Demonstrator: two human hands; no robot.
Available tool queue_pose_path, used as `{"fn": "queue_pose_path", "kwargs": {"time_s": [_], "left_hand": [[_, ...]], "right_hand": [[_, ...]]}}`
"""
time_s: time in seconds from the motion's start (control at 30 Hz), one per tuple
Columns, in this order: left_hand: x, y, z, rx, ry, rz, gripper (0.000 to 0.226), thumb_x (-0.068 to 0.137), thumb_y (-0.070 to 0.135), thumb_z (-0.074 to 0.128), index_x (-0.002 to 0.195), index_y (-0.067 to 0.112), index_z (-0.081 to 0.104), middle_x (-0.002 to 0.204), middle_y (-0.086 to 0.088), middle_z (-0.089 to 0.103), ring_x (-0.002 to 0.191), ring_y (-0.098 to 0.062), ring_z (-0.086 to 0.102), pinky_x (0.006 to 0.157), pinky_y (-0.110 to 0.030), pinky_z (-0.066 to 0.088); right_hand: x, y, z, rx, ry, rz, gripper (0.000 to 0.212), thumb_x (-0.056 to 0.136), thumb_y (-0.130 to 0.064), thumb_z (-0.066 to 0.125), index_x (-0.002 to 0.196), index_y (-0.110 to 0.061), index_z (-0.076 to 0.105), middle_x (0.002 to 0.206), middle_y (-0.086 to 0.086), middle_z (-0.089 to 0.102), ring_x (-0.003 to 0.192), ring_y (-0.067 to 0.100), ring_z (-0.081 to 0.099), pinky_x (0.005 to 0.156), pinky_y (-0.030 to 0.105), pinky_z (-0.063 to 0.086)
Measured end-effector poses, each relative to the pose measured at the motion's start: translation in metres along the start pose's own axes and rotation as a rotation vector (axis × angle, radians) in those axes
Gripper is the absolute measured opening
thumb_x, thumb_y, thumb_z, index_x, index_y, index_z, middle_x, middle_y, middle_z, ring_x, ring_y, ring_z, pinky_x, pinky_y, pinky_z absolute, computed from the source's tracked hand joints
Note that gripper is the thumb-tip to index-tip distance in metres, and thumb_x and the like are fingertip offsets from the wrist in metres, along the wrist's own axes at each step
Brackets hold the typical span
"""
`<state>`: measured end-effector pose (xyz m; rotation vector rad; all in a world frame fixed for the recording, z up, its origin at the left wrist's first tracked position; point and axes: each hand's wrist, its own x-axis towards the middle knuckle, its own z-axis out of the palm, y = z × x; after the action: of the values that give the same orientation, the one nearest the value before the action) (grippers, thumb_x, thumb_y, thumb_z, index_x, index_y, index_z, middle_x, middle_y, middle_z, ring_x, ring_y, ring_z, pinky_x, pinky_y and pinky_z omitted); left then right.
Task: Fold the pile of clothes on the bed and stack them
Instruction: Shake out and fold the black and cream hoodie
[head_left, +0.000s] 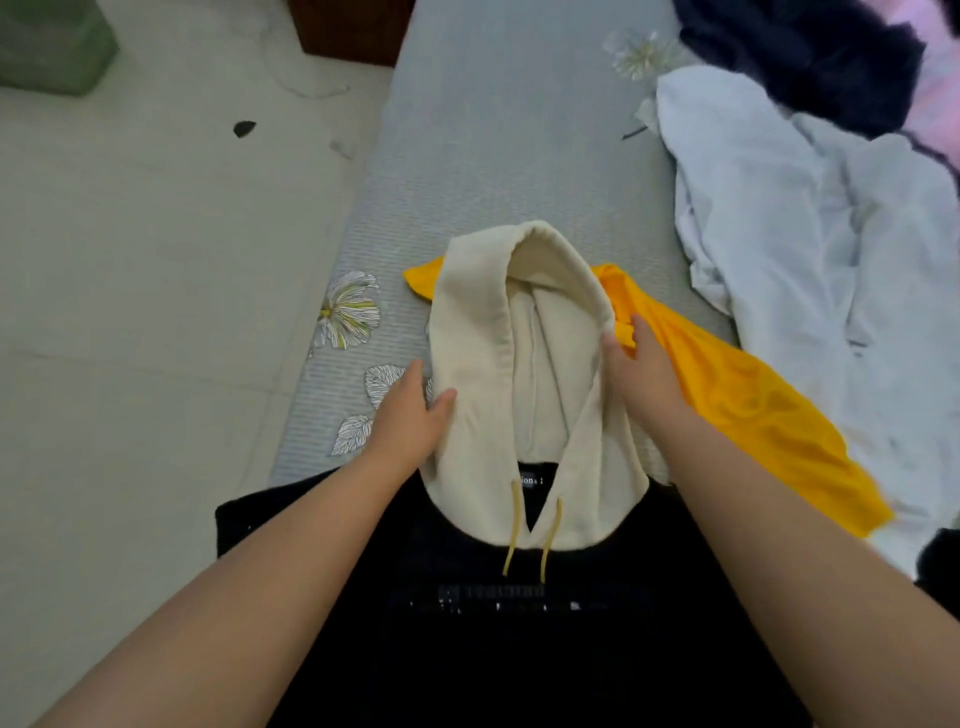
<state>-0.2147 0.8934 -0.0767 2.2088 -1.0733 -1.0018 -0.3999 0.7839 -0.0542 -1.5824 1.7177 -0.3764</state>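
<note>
A black hoodie (519, 623) is laid flat at the near end of the bed (509, 156), its body filling the 6 o'clock part of the view; its cream hood (483, 364) is spread toward 12 o'clock, with the opening turned up and two mustard drawstrings (550, 540) trailing down over the black chest; a line of white print is seen across the chest but is too blurred to be read.

Both bare forearms are extended from the lower corners of the view toward the hood. The left hand (410, 421) is set at the hood's 9 o'clock edge, back of the hand up; its thumb is laid on top of the cream fabric and the fingers appear tucked beneath the edge, so the hood is held there. The right hand (641, 374) is set at the hood's 3 o'clock edge, thumb against the rim and fingers curled round it; the rim is gripped.

A yellow garment (753, 405) is spread under and beside the hood, running toward 4 o'clock. Further out, at 2 o'clock, a white garment (779, 208) is heaped, with a navy garment (810, 57) and a pink item (935, 78) beyond it. The grey bedsheet is printed with flowers (348, 312); pale floor (130, 312) is seen at 9 o'clock.
</note>
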Motion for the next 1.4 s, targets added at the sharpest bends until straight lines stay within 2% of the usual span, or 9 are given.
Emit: {"fn": "queue_pose_path", "kwargs": {"time_s": [0.17, 0.4, 0.57, 0.73, 0.83, 0.97, 1.1, 1.27, 1.4], "left_hand": [[0.03, 0.016, 0.006, -0.515, -0.025, -0.218, 0.05, 0.089, 0.006, 0.056, 0.135, 0.003, 0.038, 0.123, -0.006, 0.053, 0.103, -0.02, 0.055, 0.087, -0.029, 0.043], [0.0, 0.018, -0.014, -0.761, -0.015, -0.016, 0.037, 0.083, -0.017, 0.047, 0.098, 0.014, 0.059, 0.078, 0.01, 0.067, 0.069, -0.001, 0.062, 0.067, -0.019, 0.052], [-0.066, -0.003, -0.036, -0.206, -0.116, 0.372, 0.033, 0.076, -0.018, 0.054, 0.069, 0.011, 0.067, 0.056, 0.018, 0.057, 0.062, 0.007, 0.056, 0.06, -0.001, 0.039], [-0.126, -0.049, -0.029, 0.431, -0.376, 0.857, 0.033, 0.07, 0.012, 0.041, 0.066, 0.006, 0.073, 0.082, -0.009, 0.072, 0.088, -0.02, 0.06, 0.081, -0.018, 0.047], [-0.167, -0.067, -0.012, 0.817, -0.508, 0.697, 0.049, 0.082, 0.001, 0.037, 0.126, 0.011, 0.055, 0.144, -0.009, 0.04, 0.136, -0.026, 0.032, 0.11, -0.038, 0.03], [-0.214, -0.079, 0.01, 0.95, -0.59, 0.369, 0.064, 0.092, 0.002, 0.03, 0.148, 0.017, 0.002, 0.156, 0.001, -0.01, 0.143, -0.019, -0.013, 0.115, -0.036, -0.007], [-0.242, -0.085, 0.017, 0.866, -0.451, 0.281, 0.059, 0.095, 0.01, 0.033, 0.148, 0.013, 0.008, 0.156, -0.004, 0.0, 0.144, -0.019, -0.003, 0.116, -0.035, 0.001], [-0.297, -0.13, 0.005, 0.764, -0.334, 0.469, 0.07, 0.09, 0.055, 0.029, 0.125, -0.002, 0.053, 0.126, -0.019, 0.056, 0.122, -0.032, 0.047, 0.106, -0.042, 0.033], [-0.343, -0.18, 0.0, 0.959, -0.311, 0.66, 0.071, 0.083, 0.06, 0.042, 0.125, 0.002, 0.038, 0.134, -0.02, 0.042, 0.142, -0.026, 0.008, 0.114, -0.041, 0.001]], "right_hand": [[0.022, -0.008, 0.007, 0.288, -0.139, 0.084, 0.041, 0.094, -0.017, 0.051, 0.133, -0.011, 0.045, 0.121, 0.009, 0.056, 0.107, 0.021, 0.056, 0.087, 0.029, 0.043], [-0.026, 0.004, -0.035, 0.544, -0.201, -0.178, 0.038, 0.071, -0.002, 0.061, 0.086, -0.036, 0.068, 0.065, -0.024, 0.066, 0.066, -0.009, 0.057, 0.065, 0.011, 0.047], [-0.096, 0.04, -0.056, 0.052, -0.237, -0.626, 0.044, 0.067, 0.02, 0.053, 0.101, -0.004, 0.069, 0.084, -0.015, 0.067, 0.082, 0.003, 0.064, 0.081, -0.002, 0.038], [-0.171, 0.107, -0.049, -0.564, -0.37, -0.853, 0.051, 0.057, 0.003, 0.058, 0.102, -0.021, 0.066, 0.096, 0.006, 0.072, 0.098, 0.035, 0.065, 0.082, 0.062, 0.046], [-0.214, 0.132, -0.045, -1.0, -0.571, -0.678, 0.068, 0.079, -0.001, 0.05, 0.14, -0.024, 0.03, 0.152, 0.008, 0.023, 0.141, 0.032, 0.016, 0.106, 0.061, 0.009], [-0.244, 0.138, -0.034, -1.019, -0.698, -0.379, 0.08, 0.088, -0.009, 0.046, 0.148, -0.023, -0.005, 0.153, 0.002, -0.024, 0.14, 0.027, -0.021, 0.111, 0.053, -0.008], [-0.263, 0.14, -0.035, -0.896, -0.582, -0.325, 0.069, 0.093, -0.013, 0.043, 0.149, -0.02, 0.003, 0.156, 0.002, -0.008, 0.143, 0.024, -0.01, 0.114, 0.048, -0.002], [-0.313, 0.171, -0.051, -0.774, -0.33, -0.692, 0.065, 0.078, -0.056, 0.042, 0.121, -0.009, 0.056, 0.118, 0.012, 0.063, 0.116, 0.032, 0.056, 0.097, 0.06, 0.029], [-0.355, 0.217, -0.056, -0.975, -0.358, -0.818, 0.099, 0.046, -0.063, 0.07, 0.126, -0.013, 0.04, 0.126, 0.015, 0.058, 0.123, 0.03, 0.037, 0.099, 0.064, 0.022]]}}
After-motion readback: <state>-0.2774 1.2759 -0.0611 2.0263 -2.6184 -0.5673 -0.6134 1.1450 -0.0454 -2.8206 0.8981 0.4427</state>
